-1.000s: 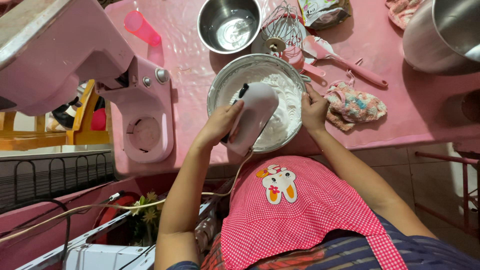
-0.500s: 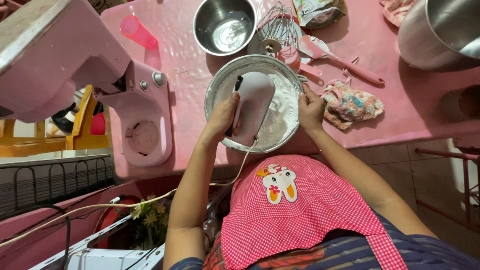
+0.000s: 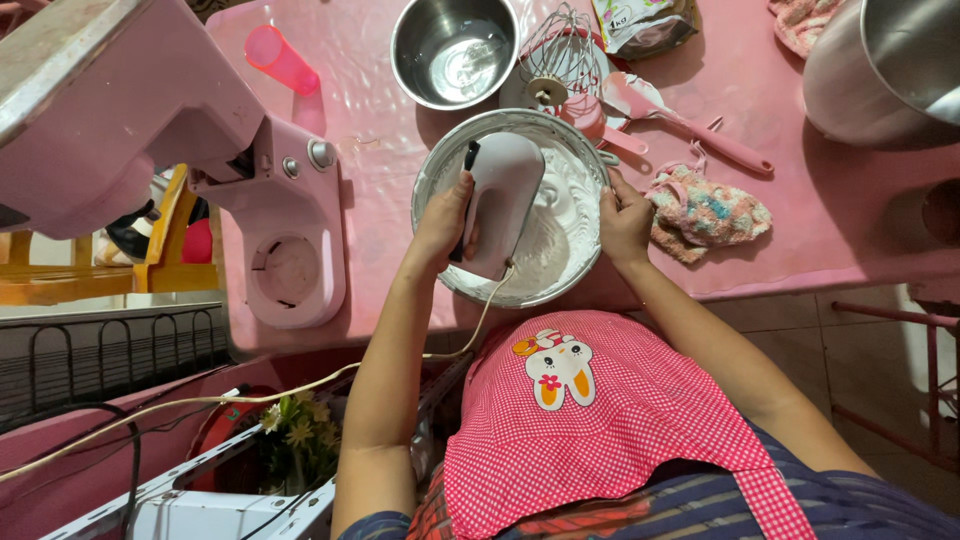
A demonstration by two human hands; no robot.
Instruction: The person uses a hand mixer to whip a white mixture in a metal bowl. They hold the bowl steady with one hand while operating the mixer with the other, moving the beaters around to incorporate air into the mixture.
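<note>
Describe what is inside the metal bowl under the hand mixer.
The metal bowl holds white whipped mixture. The white hand mixer, held by the left hand, covers its beaters and the centre.

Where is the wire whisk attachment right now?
In the head view, the wire whisk attachment lies on the pink table, top centre, between the empty steel bowl and the pink spatula, just beyond the mixing bowl.

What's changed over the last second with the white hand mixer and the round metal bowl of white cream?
Little changed: the left hand keeps gripping the white hand mixer, shifting only slightly over the cream. The right hand stays on the rim of the round metal bowl. The pink stand mixer and wire whisk stay put.
</note>
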